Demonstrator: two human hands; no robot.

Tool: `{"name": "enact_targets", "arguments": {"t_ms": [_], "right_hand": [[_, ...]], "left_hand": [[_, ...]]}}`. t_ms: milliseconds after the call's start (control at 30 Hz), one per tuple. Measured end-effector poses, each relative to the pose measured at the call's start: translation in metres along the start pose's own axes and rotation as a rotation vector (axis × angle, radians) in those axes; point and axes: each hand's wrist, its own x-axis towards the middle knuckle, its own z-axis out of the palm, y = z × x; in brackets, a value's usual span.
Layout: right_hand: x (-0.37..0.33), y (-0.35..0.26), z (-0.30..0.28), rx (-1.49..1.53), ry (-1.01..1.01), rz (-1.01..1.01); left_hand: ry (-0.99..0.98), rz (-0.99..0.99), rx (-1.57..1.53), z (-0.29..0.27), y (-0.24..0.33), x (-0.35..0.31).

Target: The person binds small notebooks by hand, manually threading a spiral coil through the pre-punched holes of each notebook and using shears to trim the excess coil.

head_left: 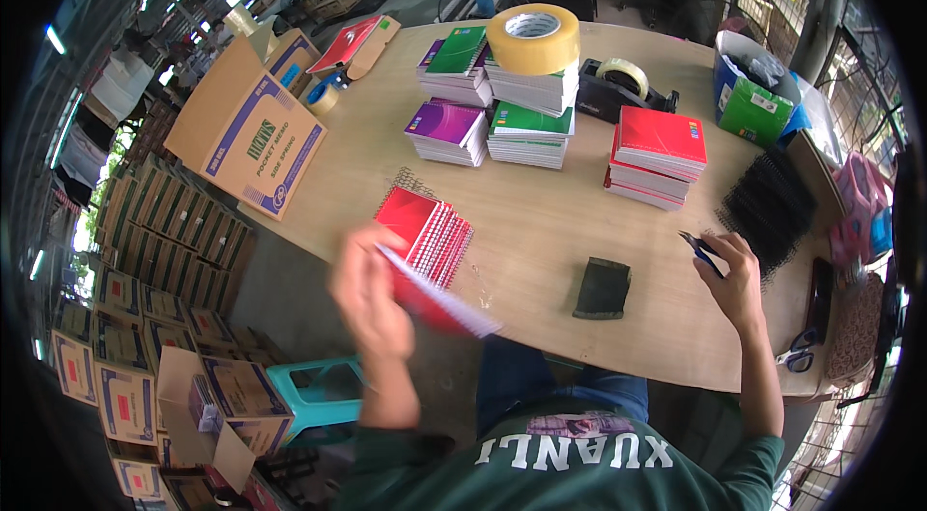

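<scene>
My left hand (372, 294) is closed on a red-covered notebook (430, 303), tilted and blurred by motion, over the table's near left edge. Just beyond it lies a row of red spiral notebooks (425, 233) with wire bindings showing. In my right hand (731, 274) are small dark-handled pliers (703, 252), their jaws pointing up and left. That hand hovers beside a heap of black spiral wires (770, 202) on the right of the table. Between my hands sits a dark rectangular block (602, 289).
Stacks of purple (447, 132) and green notebooks (531, 134) stand mid-table, topped by a big tape roll (533, 40). Right of them are a tape dispenser (628, 91) and red notebooks (657, 158). An open carton (256, 139) stands left; scissors (800, 352) lie near right. A teal stool (314, 395) is below.
</scene>
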Motion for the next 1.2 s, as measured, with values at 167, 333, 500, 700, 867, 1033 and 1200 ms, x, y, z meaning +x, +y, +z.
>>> {"name": "enact_targets", "arguments": {"t_ms": [167, 333, 500, 700, 867, 1033, 1200], "right_hand": [[-0.030, 0.043, 0.026, -0.176, -0.031, 0.021], [-0.041, 0.050, 0.041, -0.198, 0.025, -0.026], [-0.045, 0.053, 0.046, -0.272, 0.031, 0.015], [-0.044, 0.051, 0.047, -0.298, 0.014, 0.007], [-0.043, 0.020, 0.045, -0.412, 0.068, -0.123], [-0.045, -0.047, 0.063, -0.090, -0.325, -0.469], [0.005, -0.024, 0.118, -0.070, -0.191, -0.483]], "left_hand": [[-0.753, 0.176, 0.367, -0.021, -0.053, 0.102], [-0.974, 0.227, 0.415, -0.002, -0.134, 0.095], [-0.866, 0.215, 0.515, 0.006, -0.139, 0.083], [-0.871, 0.234, 0.494, 0.007, -0.133, 0.077], [-0.760, 0.280, 0.565, 0.002, -0.133, 0.074], [-0.400, 0.463, 0.348, 0.021, -0.008, 0.051], [-0.534, 0.444, -0.131, 0.116, 0.031, 0.034]]}}
